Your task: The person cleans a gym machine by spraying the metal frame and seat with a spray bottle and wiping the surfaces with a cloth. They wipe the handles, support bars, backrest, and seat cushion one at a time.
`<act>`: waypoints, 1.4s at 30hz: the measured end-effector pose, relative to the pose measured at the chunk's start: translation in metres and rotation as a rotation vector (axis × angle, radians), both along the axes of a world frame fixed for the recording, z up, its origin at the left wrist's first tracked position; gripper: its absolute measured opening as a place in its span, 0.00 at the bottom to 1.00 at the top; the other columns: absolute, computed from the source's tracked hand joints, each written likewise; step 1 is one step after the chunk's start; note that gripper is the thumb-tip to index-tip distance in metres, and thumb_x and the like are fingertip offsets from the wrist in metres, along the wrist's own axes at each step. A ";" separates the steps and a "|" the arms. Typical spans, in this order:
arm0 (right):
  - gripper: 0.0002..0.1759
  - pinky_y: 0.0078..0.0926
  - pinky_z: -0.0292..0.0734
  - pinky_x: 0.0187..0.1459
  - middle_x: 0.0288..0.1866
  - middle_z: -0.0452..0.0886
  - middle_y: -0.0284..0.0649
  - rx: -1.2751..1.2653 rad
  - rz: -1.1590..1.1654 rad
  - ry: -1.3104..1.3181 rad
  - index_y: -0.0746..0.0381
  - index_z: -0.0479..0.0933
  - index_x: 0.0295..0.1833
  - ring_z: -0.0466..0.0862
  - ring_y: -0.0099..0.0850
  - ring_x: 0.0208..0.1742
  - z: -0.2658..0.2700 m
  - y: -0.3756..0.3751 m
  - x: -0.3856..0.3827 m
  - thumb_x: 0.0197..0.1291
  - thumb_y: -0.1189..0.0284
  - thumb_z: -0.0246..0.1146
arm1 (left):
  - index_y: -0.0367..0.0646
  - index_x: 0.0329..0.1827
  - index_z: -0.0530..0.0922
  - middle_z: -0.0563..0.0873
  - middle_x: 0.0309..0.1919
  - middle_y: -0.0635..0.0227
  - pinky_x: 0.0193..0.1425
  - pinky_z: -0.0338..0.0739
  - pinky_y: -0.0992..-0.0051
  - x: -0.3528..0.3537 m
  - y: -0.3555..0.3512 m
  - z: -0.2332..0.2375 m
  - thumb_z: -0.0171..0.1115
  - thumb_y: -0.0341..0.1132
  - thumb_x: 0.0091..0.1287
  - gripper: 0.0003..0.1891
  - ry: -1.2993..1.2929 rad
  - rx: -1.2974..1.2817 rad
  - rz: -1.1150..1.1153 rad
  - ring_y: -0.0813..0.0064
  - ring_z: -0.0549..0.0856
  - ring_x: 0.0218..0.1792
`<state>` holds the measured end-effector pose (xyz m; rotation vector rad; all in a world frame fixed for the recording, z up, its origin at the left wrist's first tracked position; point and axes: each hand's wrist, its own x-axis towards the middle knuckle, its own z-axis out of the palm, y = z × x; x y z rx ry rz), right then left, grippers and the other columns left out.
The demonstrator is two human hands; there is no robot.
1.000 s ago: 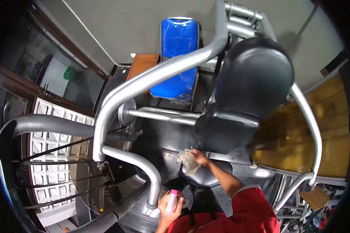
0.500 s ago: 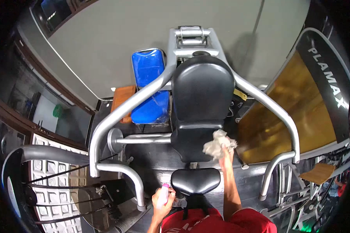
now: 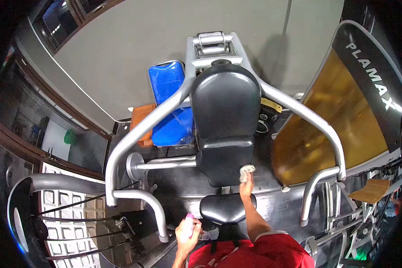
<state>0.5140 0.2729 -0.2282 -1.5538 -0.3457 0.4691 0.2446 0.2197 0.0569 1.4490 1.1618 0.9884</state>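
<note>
My left hand (image 3: 186,235) is wrapped round a clear spray bottle (image 3: 209,234) with a pink and white top, low and left of the small black seat (image 3: 227,208). My right hand (image 3: 246,186) grips a pale crumpled cloth (image 3: 247,172), bunched small, at the right lower edge of the black padded backrest (image 3: 226,107). Whether the cloth touches the padding I cannot tell. Curved silver bars (image 3: 143,125) of the exercise machine reach round both sides of the backrest.
A blue chair (image 3: 172,125) and a wooden box (image 3: 141,120) stand behind at the left. On the right rises a panel marked PLAMAX (image 3: 335,120). Handles hang low on both sides, and a wheel-like frame (image 3: 20,219) is at the lower left.
My right hand has moved slightly left, and the cloth is now bunched smaller instead of spread out. The view has shifted a little. My left hand still holds the bottle.
</note>
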 end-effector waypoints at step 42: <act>0.29 0.32 0.69 0.59 0.57 0.72 0.51 0.026 0.181 -0.742 0.65 0.69 0.59 0.74 0.47 0.59 0.112 0.082 0.077 0.49 0.91 0.47 | 0.36 0.35 0.75 0.83 0.21 0.66 0.29 0.77 0.77 0.023 0.006 -0.013 0.63 0.26 0.62 0.05 -0.015 -0.060 -0.072 0.77 0.83 0.21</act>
